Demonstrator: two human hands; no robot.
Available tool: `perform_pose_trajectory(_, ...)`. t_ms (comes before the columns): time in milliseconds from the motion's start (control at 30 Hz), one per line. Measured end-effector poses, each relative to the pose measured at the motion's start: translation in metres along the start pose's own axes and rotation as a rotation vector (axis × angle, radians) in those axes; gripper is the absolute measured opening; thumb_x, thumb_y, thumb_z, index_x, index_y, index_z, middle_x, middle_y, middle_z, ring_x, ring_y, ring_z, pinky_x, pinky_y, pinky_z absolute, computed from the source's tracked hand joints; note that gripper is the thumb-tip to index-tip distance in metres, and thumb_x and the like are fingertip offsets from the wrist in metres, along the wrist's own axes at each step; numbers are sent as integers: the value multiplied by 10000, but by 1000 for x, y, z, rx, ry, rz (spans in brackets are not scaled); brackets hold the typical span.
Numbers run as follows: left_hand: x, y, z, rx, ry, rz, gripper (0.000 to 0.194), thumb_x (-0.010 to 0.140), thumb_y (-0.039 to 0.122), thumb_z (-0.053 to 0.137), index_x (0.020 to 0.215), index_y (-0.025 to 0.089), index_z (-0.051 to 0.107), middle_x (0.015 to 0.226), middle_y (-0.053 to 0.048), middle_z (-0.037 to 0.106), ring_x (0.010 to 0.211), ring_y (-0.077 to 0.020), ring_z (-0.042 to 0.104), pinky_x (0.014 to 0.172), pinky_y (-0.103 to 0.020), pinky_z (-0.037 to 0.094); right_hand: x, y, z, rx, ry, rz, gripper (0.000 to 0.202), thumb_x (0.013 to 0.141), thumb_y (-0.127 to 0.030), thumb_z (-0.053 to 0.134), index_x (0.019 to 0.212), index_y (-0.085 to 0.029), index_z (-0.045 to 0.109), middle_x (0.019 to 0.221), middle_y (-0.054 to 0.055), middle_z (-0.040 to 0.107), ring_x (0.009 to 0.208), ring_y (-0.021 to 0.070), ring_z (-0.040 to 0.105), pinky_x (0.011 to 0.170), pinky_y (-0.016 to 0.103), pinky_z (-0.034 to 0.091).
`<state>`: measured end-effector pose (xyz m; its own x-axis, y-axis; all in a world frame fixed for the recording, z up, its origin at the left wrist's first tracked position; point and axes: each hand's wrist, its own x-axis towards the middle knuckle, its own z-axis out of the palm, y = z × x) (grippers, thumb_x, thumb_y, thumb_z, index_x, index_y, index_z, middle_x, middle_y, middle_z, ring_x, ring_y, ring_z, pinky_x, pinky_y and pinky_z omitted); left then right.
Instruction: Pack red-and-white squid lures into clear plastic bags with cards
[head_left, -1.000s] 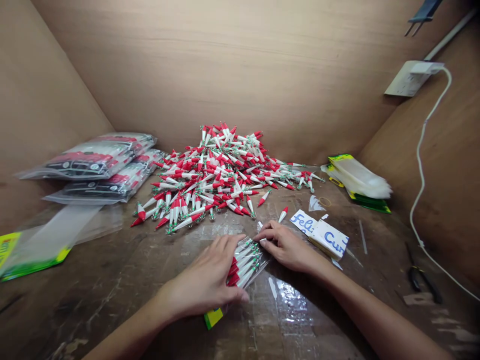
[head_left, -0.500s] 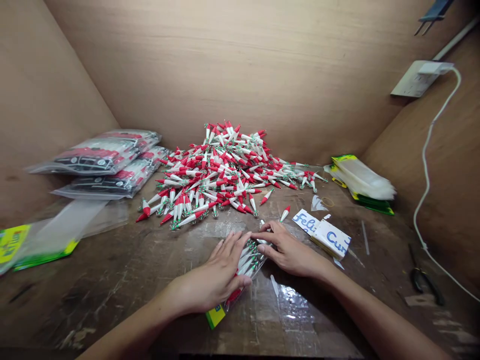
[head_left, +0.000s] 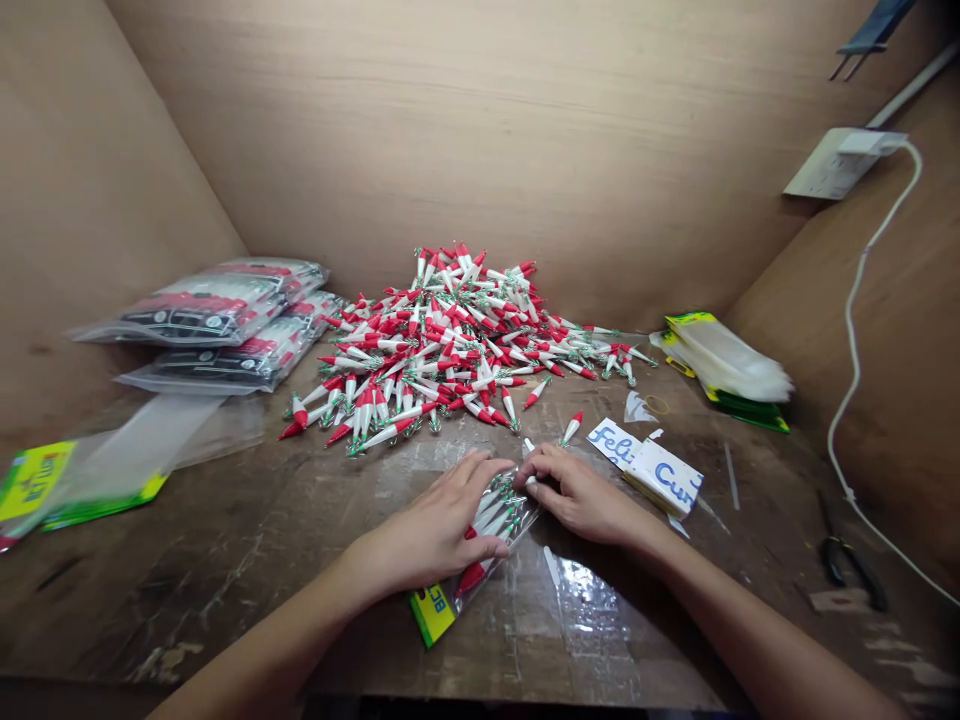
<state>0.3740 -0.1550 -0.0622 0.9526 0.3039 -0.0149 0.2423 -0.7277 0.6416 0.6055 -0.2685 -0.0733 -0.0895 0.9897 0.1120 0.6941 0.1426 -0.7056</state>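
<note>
The bag (head_left: 496, 518) reads at my end as glossy clear plastic, the lures (head_left: 457, 340) as smooth, shiny plastic; I make out a scuffed wooden table (head_left: 225, 540), glossy in patches, and a matt wooden wall (head_left: 487, 130).

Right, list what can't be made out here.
In the head view:
Slim red-and-white lures in the clear plastic bag: count hidden by the left hand.
Large heap of red-and-white lures: inner ones buried under others.
White card reading "Feli" in blue: end covered by the blue-lettered white card stack.
Dark blue two-pin plug: cut off by the top edge.
</note>
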Motion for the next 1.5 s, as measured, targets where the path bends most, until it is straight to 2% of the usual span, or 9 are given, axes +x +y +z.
perform_pose_trajectory(133,9,-13,-4,-8,-104,-8,748,802,561,762,1438,328,445,1667,-111,167,1527,-364,179,1194,-537,286,2,-2,0,2,-17,-10,227,951,-101,525,1045,-242,676,1059,46,618,1026,201,584,949,349,445)
perform_pose_trajectory(467,12,-21,-6,99,-41,103,773,720,645,790,1350,288,519,1607,-120,298,1454,-380,342,1167,-531,344,0,-2,-1,1,-62,-93,336,928,-27,489,1115,-255,649,1096,38,598,1072,191,565,972,332,436)
perform_pose_trajectory(800,11,-23,-5,209,-45,138,849,720,753,715,1374,257,496,1615,-164,294,1469,-385,322,1171,-540,336,3,1,3,-19,-54,-125,300,932,-22,478,1052,-234,653,1071,47,604,1021,195,566,931,337,448)
perform_pose_trajectory(1067,12,-22,-12,162,-82,127,837,721,710,744,1375,249,497,1638,-162,262,1510,-372,236,1197,-536,291,3,-8,1,-3,-60,-97,213,958,-100,521,1005,-236,678,1032,37,623,1003,192,580,957,341,447)
perform_pose_trajectory(1133,6,-16,-18,131,-71,98,880,737,688,748,1443,264,437,1637,-153,272,1510,-362,243,1195,-525,302,3,-9,2,-11,-41,-71,193,964,-114,515,986,-225,671,1009,39,629,975,191,586,943,338,449)
perform_pose_trajectory(1200,-9,-7,-18,144,18,17,879,811,647,707,1521,287,334,1639,-133,277,1512,-343,245,1198,-518,303,3,-10,3,-7,-14,-42,177,986,-155,503,987,-215,670,986,44,640,949,191,593,914,330,455)
perform_pose_trajectory(1267,-31,5,-7,210,183,-119,793,904,594,625,1555,311,272,1649,-111,263,1514,-334,243,1200,-533,294,4,-11,4,1,-2,-30,183,1009,-225,502,1000,-209,684,981,52,653,941,195,600,889,325,458)
perform_pose_trajectory(1367,-61,19,30,316,341,-248,782,957,555,556,1594,317,170,1663,-100,232,1516,-356,226,1205,-588,252,5,-11,8,-4,13,-28,218,1015,-316,526,1054,-215,716,998,64,667,957,206,606,892,336,454)
perform_pose_trajectory(1500,-71,28,74,376,351,-271,769,985,514,516,1611,319,114,1676,-104,183,1518,-373,209,1187,-634,249,5,-12,15,-31,24,-51,243,995,-358,571,1115,-233,741,1026,68,680,991,216,606,926,351,441)
